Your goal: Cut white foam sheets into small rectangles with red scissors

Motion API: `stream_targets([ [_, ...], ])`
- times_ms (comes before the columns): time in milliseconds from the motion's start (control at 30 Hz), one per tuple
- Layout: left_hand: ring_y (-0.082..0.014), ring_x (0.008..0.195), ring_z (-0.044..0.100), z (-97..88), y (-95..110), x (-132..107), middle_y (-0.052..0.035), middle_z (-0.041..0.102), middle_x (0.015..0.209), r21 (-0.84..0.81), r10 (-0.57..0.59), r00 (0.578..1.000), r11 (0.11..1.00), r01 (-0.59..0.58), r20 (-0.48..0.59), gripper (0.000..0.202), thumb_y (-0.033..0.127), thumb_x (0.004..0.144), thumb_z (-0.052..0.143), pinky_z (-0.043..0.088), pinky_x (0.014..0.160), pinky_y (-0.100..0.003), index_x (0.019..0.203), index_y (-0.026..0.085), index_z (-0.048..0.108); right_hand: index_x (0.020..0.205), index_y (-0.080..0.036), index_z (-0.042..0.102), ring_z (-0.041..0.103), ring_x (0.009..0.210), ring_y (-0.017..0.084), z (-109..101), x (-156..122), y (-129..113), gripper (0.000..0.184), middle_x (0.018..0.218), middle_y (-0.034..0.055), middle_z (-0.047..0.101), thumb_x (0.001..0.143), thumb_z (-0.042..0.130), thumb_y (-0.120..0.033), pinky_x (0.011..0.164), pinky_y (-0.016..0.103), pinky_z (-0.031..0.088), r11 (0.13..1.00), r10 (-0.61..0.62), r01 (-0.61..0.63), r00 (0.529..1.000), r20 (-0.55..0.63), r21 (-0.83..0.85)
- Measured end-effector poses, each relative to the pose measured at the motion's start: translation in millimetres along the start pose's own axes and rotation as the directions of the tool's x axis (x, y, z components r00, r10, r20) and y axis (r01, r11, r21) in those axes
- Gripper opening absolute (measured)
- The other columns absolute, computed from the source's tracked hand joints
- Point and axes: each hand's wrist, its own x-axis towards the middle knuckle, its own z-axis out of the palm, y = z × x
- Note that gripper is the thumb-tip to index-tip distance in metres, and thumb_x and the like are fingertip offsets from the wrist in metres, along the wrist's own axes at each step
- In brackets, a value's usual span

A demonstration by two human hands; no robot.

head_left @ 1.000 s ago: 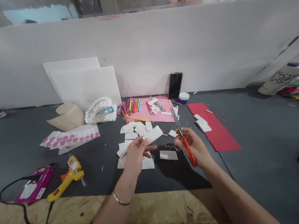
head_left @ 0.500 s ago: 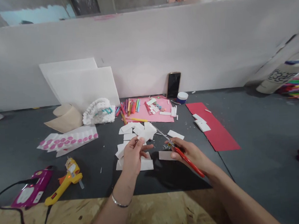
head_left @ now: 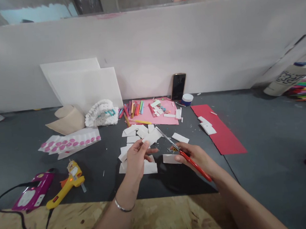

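Note:
My left hand [head_left: 137, 158] pinches a small white paper piece [head_left: 152, 136] between thumb and fingers. My right hand [head_left: 194, 159] is wrapped round red-handled scissors [head_left: 196, 166], whose blades [head_left: 165, 136] point up and left with the tip at the paper's upper right edge. White rectangular paper pieces [head_left: 150, 168] lie in a loose pile under and behind my left hand. Another white strip [head_left: 170, 158] lies below my right fingers, and one more [head_left: 180, 138] sits just behind them. Tiny white offcuts are scattered between the hands.
Markers [head_left: 134, 109] and a pink sheet [head_left: 153, 120] lie behind the pile, near a propped phone [head_left: 178, 86] and a jar [head_left: 187, 99]. To the right is a red sheet [head_left: 228, 137]. At left lie a yellow glue gun [head_left: 66, 187] with its cord and a purple box [head_left: 34, 192].
The paper in my left hand has turned and now shows as a plain strip slanting toward the scissors. The scissor blades look more closed. Both hands stay in nearly the same place.

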Motion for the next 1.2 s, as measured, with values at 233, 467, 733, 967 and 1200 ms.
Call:
stream_targets([
  [233,-0.0194,0.061,0.073,0.2,-1.3,0.4,-0.0044,0.07,0.085,0.011,-0.008,1.0,1.0,0.008,0.007,0.04,0.044,0.065,0.079,0.039,0.032,-0.016,0.088,0.014,0.065,0.088,-0.022,0.066,0.048,0.055,0.015,3.2,1.3,-1.7,0.04,0.065,-0.0002,0.062,0.079,0.06,-0.061,0.053,0.025,0.037,0.985,-0.002,-0.008,0.998,-0.062,-0.174],
  [467,-0.0178,0.061,0.073,-0.3,0.0,0.7,-0.0054,0.07,0.089,0.0,-0.033,0.999,0.999,0.033,0.008,0.04,0.044,0.065,0.08,0.037,0.032,-0.015,0.087,0.014,0.066,0.085,-0.022,0.065,0.044,0.05,0.013,5.3,0.7,-5.7,0.046,0.057,-0.0022,0.057,0.083,0.052,-0.066,0.051,0.023,0.037,0.96,0.001,-0.024,0.997,-0.082,-0.277],
  [733,-0.0213,0.068,0.074,-0.3,-4.7,0.4,-0.005,0.07,0.081,0.069,-0.049,0.994,0.997,0.043,0.095,0.043,0.045,0.069,0.076,0.038,0.035,-0.016,0.095,0.015,0.062,0.083,-0.022,0.061,0.044,0.05,0.012,5.0,3.9,7.0,0.042,0.055,-0.0039,0.053,0.082,0.055,-0.064,0.051,0.023,0.037,0.988,0.032,-0.061,0.978,-0.205,-0.14],
  [967,-0.0187,0.069,0.067,4.3,-20.6,-10.8,-0.001,0.065,0.071,0.503,0.019,0.932,0.838,-0.213,0.362,0.031,0.039,0.085,0.058,0.047,0.053,-0.025,0.109,0.02,0.064,0.096,-0.022,0.061,0.045,0.044,0.012,-4.8,5.2,17.1,0.045,0.056,-0.0048,0.047,0.086,0.052,-0.065,0.041,0.022,0.037,0.985,0.144,-0.094,0.914,-0.38,0.148],
  [1200,-0.0209,0.085,0.062,16.0,-25.4,-16.4,-0.0051,0.066,0.088,0.732,0.077,0.879,0.522,-0.438,0.471,0.016,0.015,0.082,0.058,0.047,0.08,-0.034,0.091,0.019,0.07,0.103,-0.022,0.064,0.046,0.044,0.011,-2.4,6.1,23.3,0.04,0.055,-0.0056,0.048,0.084,0.061,-0.057,0.04,0.021,0.038,0.984,0.13,-0.069,0.909,-0.395,0.166],
])
